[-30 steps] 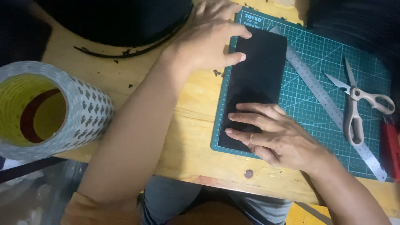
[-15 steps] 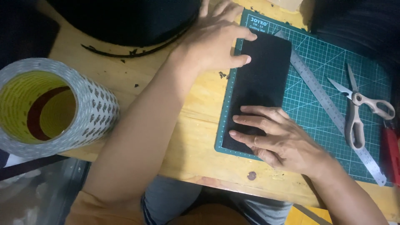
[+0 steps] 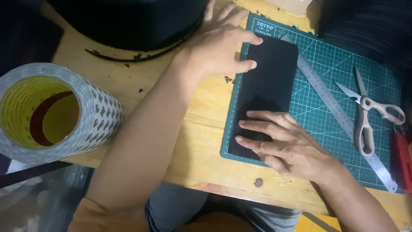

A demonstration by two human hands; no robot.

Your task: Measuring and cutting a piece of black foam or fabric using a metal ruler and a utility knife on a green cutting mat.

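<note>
Head view: black sheet (image 3: 268,86) lies flat under both hands' fingers (image 3: 257,126).

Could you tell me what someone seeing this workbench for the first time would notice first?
Most striking is the black rectangular sheet lying on the green cutting mat, pressed flat by the left hand at its far end and the right hand at its near end. At the left edge a large roll of tape lies on its side on the wooden table. Right of the sheet lie a metal ruler and scissors.
</note>
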